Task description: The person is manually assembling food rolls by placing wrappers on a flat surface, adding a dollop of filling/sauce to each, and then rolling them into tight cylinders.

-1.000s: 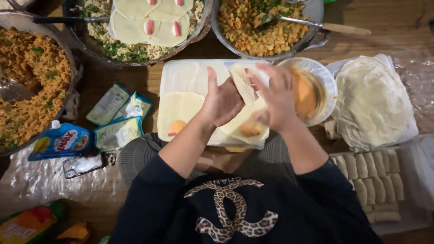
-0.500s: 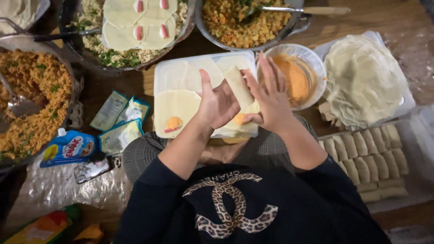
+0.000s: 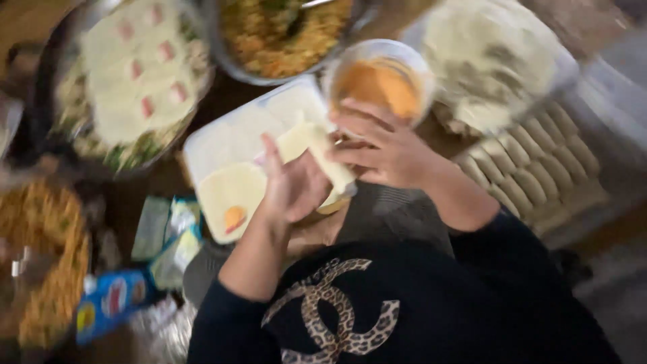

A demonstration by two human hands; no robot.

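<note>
1. Left hand (image 3: 293, 185) and right hand (image 3: 384, 152) both grasping one pale rolled wrapper (image 3: 323, 152) between them.
2. Just under the hands: white tray (image 3: 229, 135) with flat wrapper (image 3: 229, 195).
3. Just beyond right hand: small bowl (image 3: 377, 77), orange sauce.
4. Right of the hands: finished rolls (image 3: 532, 168) in rows.

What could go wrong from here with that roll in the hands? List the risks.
1. The pale rolled wrapper is pinched between the left hand and right hand above the white tray; a loose grip might let it unroll or drop.
2. The small bowl of orange sauce sits right by the right hand's fingers; a nudge could tip it.
3. A flat wrapper with a dab of filling lies just under the left wrist and could get smeared.
</note>
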